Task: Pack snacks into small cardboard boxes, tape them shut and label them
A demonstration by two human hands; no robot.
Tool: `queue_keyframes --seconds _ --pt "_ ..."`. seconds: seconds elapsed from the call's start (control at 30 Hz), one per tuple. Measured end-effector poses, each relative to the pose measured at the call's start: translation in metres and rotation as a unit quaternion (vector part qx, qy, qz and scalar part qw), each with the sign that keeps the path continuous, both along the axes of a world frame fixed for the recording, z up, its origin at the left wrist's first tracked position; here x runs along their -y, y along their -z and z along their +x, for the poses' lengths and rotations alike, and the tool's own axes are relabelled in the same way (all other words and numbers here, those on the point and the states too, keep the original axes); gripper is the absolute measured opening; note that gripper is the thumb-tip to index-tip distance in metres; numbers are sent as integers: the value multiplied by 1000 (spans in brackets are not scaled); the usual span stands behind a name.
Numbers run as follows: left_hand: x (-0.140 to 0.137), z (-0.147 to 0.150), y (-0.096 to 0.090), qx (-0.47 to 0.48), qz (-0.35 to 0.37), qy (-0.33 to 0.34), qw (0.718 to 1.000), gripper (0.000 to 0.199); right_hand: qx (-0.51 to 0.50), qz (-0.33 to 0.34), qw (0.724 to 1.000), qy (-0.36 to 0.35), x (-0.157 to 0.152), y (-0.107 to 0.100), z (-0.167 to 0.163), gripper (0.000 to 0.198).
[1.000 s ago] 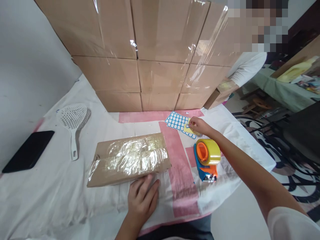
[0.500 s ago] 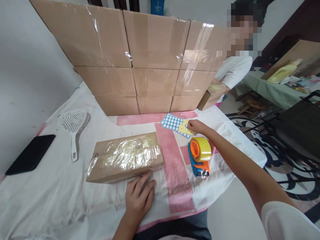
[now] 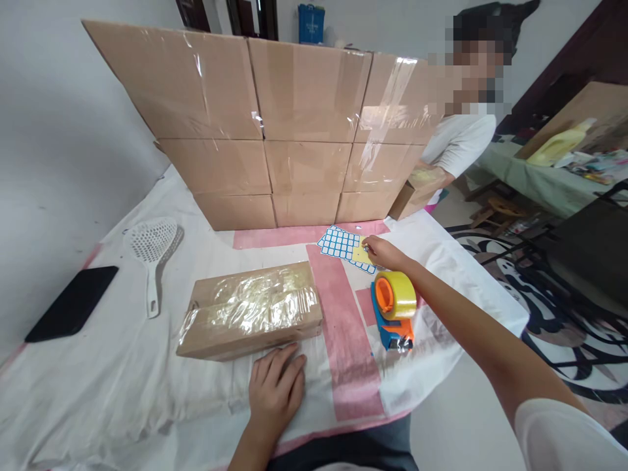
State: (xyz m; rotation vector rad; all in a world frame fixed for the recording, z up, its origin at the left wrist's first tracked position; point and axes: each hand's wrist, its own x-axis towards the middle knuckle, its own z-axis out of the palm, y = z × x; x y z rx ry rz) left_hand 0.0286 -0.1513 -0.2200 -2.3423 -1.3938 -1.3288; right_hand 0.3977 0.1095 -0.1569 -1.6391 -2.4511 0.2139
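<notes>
A taped cardboard box lies on the cloth in front of me. My left hand rests on the cloth by the box's near side, fingers loosely spread and holding nothing. Beyond and to the right, my right hand pinches at the yellow bare part of a label sheet with blue-edged white stickers. A small pale sticker label seems to be between its fingertips, partly hidden. A second sheet shows underneath. Below my right forearm sits a tape dispenser, blue and orange, with a yellow roll.
Stacked cardboard boxes form a wall at the table's back. On the left lie a white slotted skimmer and a black tablet-like slab. Another person stands behind at the right, holding a box.
My right hand has shifted slightly left over the yellow part of the sheet. My left fingers have drawn a little away from the box edge. The view has tilted slightly.
</notes>
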Motion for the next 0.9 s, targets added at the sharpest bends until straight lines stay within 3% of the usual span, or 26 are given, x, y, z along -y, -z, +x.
queue_keyframes --seconds 0.33,0.5,0.67,0.77,0.83,0.9 --pt "0 0 -5 0 -12 -10 1000 19 -58 -5 998 5 2 -6 3 25" --pt "-1 2 -5 5 -17 -8 1000 18 -103 -4 995 12 6 -11 -4 11" --pt "2 -8 -10 40 3 18 999 21 -197 53 975 87 13 -39 -1 6" --pt "4 -26 -29 29 66 -4 997 21 -370 84 916 131 43 -73 -6 17" --pt "0 -40 -50 12 142 -67 988 20 -511 79 845 137 76 -96 -22 24" --pt "-11 -54 -73 13 191 -143 971 19 -584 51 800 132 112 -112 -48 24"
